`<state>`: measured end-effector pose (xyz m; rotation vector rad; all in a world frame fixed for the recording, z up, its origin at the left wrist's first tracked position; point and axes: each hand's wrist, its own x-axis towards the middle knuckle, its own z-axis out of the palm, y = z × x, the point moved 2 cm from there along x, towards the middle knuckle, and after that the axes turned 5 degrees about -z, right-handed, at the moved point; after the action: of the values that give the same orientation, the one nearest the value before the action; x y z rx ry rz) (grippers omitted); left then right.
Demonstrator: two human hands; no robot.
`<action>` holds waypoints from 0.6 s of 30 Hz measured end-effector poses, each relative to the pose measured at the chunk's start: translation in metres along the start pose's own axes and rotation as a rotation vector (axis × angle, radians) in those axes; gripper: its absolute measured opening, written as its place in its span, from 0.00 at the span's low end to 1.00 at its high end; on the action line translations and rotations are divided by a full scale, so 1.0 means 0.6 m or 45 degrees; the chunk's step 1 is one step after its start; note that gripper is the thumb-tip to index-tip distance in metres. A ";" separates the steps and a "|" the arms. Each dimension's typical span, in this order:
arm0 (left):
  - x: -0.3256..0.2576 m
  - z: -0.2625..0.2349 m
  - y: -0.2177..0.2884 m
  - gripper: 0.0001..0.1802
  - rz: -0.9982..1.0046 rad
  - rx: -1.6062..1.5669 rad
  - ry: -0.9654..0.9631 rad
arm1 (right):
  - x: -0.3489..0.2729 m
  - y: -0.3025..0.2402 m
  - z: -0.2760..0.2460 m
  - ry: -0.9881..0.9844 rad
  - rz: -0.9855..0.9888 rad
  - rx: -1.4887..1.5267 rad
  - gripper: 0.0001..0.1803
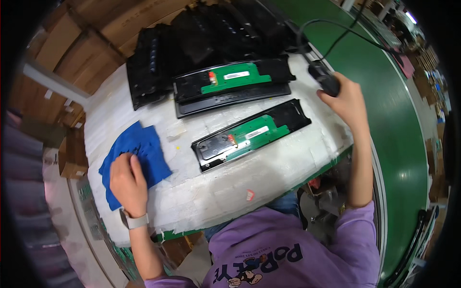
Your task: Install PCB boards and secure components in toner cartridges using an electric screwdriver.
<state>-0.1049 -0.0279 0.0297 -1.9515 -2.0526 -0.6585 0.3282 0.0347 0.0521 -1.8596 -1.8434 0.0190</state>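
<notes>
- Two open black trays with green circuit boards: one [234, 85] upper centre, one [250, 135] at mid frame; a stack of black trays [192, 43] lies behind them at the top.
- One blue cloth [137, 149] lies left of centre on the white worktop [269, 177].
- Left hand [127, 185] rests on the cloth's lower edge, fingers curled down onto it.
- Right hand [348, 103], upper right, has its fingers closed around one black corded tool [325, 79]; its cable [336, 26] runs toward the top right.

Hands [127, 181] on cloth [139, 151], tool [325, 80]
</notes>
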 end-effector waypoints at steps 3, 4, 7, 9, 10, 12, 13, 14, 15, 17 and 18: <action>-0.010 0.017 -0.023 0.10 0.110 0.131 0.045 | -0.004 0.038 0.046 -0.077 0.003 -0.340 0.21; -0.014 0.011 -0.019 0.12 0.123 0.212 0.081 | -0.001 0.033 0.052 -0.060 -0.057 -0.388 0.20; -0.019 0.000 -0.009 0.21 0.133 0.271 0.341 | 0.020 -0.003 0.058 0.096 -0.195 -0.615 0.18; -0.016 0.015 -0.008 0.23 0.058 0.308 0.344 | 0.029 -0.027 0.046 0.323 -0.389 -0.575 0.15; -0.020 0.010 -0.012 0.24 0.063 0.303 0.382 | 0.030 -0.043 0.037 0.368 -0.478 -0.535 0.14; -0.019 0.016 -0.009 0.25 0.069 0.294 0.424 | 0.026 -0.070 0.031 0.373 -0.688 -0.430 0.12; -0.019 0.022 -0.005 0.25 0.087 0.224 0.396 | 0.024 -0.082 0.034 0.337 -0.808 -0.363 0.12; -0.019 0.025 -0.002 0.26 0.100 0.161 0.374 | 0.022 -0.096 0.034 0.273 -0.894 -0.187 0.12; -0.025 0.027 0.001 0.26 0.093 0.168 0.381 | 0.013 -0.109 0.037 0.162 -0.978 -0.028 0.15; -0.030 0.026 0.009 0.26 0.116 0.076 0.330 | 0.009 -0.136 0.052 -0.139 -1.090 0.157 0.23; -0.035 0.021 0.011 0.26 0.103 -0.007 0.302 | 0.002 -0.146 0.061 -0.246 -1.187 0.147 0.29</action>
<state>-0.0950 -0.0402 0.0102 -1.8483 -1.8234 -0.8340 0.2337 0.0435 0.0525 -0.8034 -2.6024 -0.0236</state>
